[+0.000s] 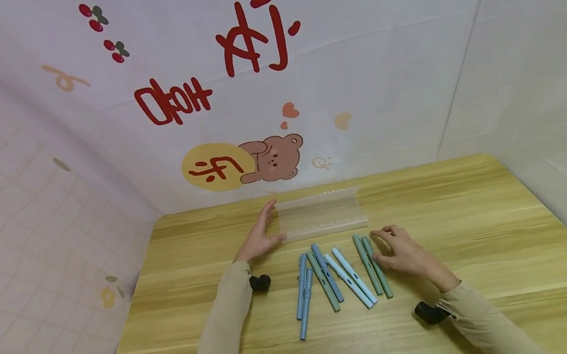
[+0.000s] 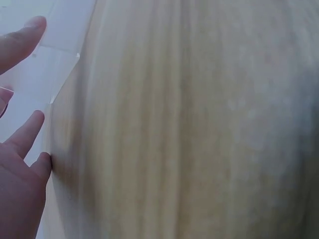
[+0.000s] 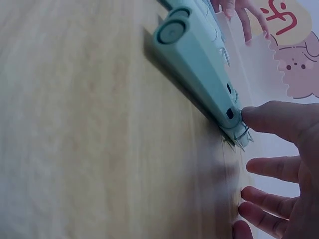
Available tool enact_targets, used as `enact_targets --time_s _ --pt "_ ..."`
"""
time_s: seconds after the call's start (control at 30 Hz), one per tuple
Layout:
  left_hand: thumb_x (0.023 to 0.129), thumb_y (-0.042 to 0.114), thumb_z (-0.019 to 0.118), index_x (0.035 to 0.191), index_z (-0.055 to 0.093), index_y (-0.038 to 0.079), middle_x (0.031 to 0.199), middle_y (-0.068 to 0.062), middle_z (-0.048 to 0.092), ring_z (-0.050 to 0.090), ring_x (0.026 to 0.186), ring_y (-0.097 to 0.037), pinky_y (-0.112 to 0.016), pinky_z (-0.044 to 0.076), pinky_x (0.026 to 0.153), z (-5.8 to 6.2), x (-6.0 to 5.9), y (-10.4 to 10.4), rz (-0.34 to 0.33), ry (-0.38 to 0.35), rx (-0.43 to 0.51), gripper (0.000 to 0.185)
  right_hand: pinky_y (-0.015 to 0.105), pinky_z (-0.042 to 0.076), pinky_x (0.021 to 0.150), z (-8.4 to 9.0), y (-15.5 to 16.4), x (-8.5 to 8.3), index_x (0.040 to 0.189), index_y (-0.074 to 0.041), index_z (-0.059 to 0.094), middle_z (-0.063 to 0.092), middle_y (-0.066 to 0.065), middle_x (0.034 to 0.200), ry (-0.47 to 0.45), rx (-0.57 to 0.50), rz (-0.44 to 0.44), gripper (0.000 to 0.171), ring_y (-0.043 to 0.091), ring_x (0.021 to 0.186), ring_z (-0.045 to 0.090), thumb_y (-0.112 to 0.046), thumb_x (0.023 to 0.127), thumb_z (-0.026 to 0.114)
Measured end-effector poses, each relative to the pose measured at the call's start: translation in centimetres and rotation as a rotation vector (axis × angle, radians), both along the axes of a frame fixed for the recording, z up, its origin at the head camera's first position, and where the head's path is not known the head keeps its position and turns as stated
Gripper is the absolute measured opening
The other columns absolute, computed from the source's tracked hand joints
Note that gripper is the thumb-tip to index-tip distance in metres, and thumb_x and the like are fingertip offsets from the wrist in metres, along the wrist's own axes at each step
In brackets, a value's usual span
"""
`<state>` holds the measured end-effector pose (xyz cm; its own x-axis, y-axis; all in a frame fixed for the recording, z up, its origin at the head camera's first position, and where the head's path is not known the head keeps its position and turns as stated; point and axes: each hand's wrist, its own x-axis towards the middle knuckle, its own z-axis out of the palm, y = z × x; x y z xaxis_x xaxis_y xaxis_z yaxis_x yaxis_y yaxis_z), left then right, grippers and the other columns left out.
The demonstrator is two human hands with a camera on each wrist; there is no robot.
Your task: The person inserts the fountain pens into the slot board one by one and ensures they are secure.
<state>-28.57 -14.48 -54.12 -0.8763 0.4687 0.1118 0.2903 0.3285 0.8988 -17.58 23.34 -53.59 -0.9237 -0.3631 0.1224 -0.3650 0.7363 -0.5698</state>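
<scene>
Left hand (image 1: 258, 241), fingers straight, steadied clear case (image 1: 320, 214) near table's (image 1: 483, 222) far edge. Right hand (image 1: 406, 253), fingers loosely curled, touched green pens (image 1: 373, 265). Pen pickup just starting; next likely needs pinch grip.

Two green pens (image 1: 372, 265) lie side by side on the wood, just before a clear open case (image 1: 321, 215).

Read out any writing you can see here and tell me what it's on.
Backdrop cloth: large red characters, mirrored in the head view, not legibly readable.
Yellow oval beside the cartoon bear: red characters, also mirrored, unreadable.
Pens, clear plastic case, wooden table: no writing visible.
</scene>
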Motion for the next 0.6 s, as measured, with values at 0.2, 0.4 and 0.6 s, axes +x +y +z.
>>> enact_targets --time_s 0.2,0.4,0.6 --pt "0.079 0.001 0.078 0.155 0.015 0.027 0.158 -0.013 0.017 0.028 0.138 -0.04 -0.053 0.03 0.106 -0.2 0.2 -0.1 -0.013 -0.016 0.027 0.102 0.058 0.044 0.084 -0.2 -0.5 -0.1 0.131 0.005 0.054 0.047 0.031 0.124 0.025 -0.004 -0.014 0.056 0.046 0.109 0.047 -0.022 0.085 0.073" --pt "0.078 -0.002 0.078 0.155 0.015 0.026 0.16 -0.005 0.013 0.026 0.138 -0.042 -0.052 0.027 0.108 -0.7 0.4 -0.1 -0.023 -0.008 0.036 0.104 0.05 0.046 0.081 -0.4 -1.1 -0.3 0.132 0.005 0.053 0.048 0.027 0.12 -0.017 -0.045 -0.007 0.058 0.036 0.101 0.051 -0.023 0.086 0.074" --pt "0.078 -0.006 0.076 0.156 0.014 0.022 0.16 0.005 0.011 0.024 0.14 -0.04 -0.047 0.027 0.109 -0.4 0.7 0.1 -0.022 -0.037 0.047 0.103 0.034 0.042 0.066 -0.7 -1.5 -0.7 0.135 0.005 0.05 0.051 0.022 0.111 -0.038 -0.089 0.011 0.062 0.02 0.079 0.048 -0.019 0.085 0.076"
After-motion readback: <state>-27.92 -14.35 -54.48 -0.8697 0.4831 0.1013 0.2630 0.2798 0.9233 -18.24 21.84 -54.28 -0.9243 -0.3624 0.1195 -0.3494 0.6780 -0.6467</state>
